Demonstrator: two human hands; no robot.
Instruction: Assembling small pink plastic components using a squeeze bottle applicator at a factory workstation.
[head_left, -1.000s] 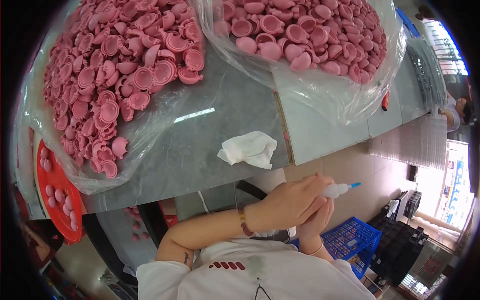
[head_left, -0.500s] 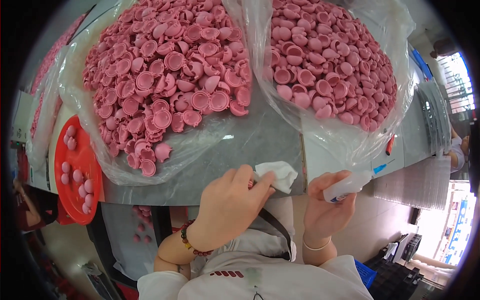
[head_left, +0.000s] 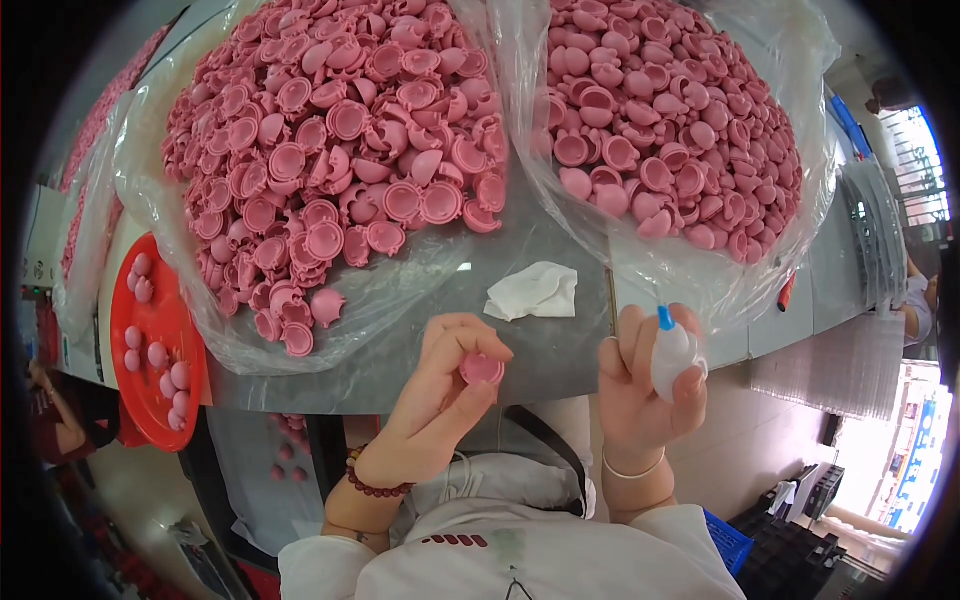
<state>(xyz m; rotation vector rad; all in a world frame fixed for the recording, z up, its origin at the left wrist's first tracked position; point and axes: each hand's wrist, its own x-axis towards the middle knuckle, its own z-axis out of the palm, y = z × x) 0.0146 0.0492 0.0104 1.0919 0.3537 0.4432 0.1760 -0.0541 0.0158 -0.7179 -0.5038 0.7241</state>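
Head view, pink half-shell: a small cup-shaped pink piece [head_left: 482, 370] held up just in front of the table's near edge, its hollow side at least partly facing the camera.
Left hand: the left hand [head_left: 435, 400] is partly curled, thumb and forefinger pinching the pink piece; a beaded bracelet [head_left: 380, 489] circles the wrist.
Right hand: the right hand [head_left: 645, 395] is wrapped around a whitish squeeze bottle [head_left: 674, 362], fingers bent and thumb pressed along its side; a thin bangle [head_left: 637, 471] is on the wrist.
Bottle tip: a blue nozzle [head_left: 666, 318] points up, away from the wearer's body.
White tissue: a crumpled tissue [head_left: 533, 291] lies on the grey table [head_left: 345, 392], beyond and between the two hands.
Left heap: many pink shells [head_left: 340, 140], mostly hollow halves, on clear plastic [head_left: 360, 335].
Right heap: more pink shells [head_left: 670, 120] inside an open clear bag [head_left: 690, 285], beside the left heap.
Red tray: at far left, an oval red tray [head_left: 178, 312] bears several pink balls [head_left: 158, 355].
Lower right: a blue crate [head_left: 728, 542] shows by the wearer's sleeve.
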